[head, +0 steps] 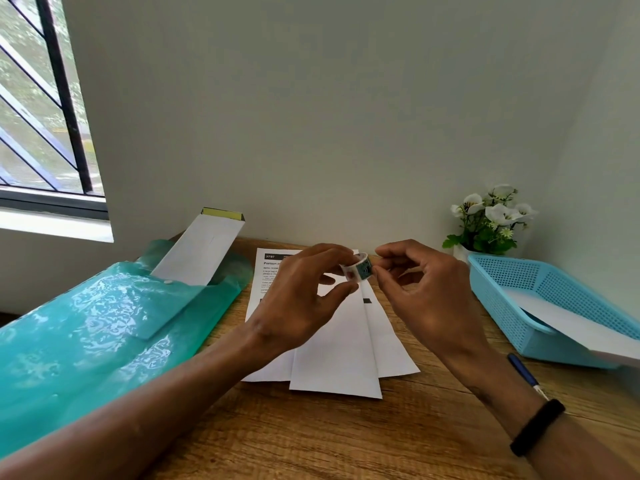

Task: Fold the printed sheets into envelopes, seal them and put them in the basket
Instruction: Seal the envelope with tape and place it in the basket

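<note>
1. Above the wooden table (398,438), the left hand (298,292) is pinching a small patterned tape roll (356,268), its grip clamped on it, while the right hand (422,285) is picking at the roll's edge, fingertips together on it.
2. Below the hands, one folded white printed sheet (336,351) is lying unsealed; judging by its loose flaps, it could be springing open before any tape lands.
3. Counting: one blue plastic mesh basket (512,282) on the right, holding one white envelope (571,323); one blue pen (523,372); one teal plastic folder (86,327).
</note>
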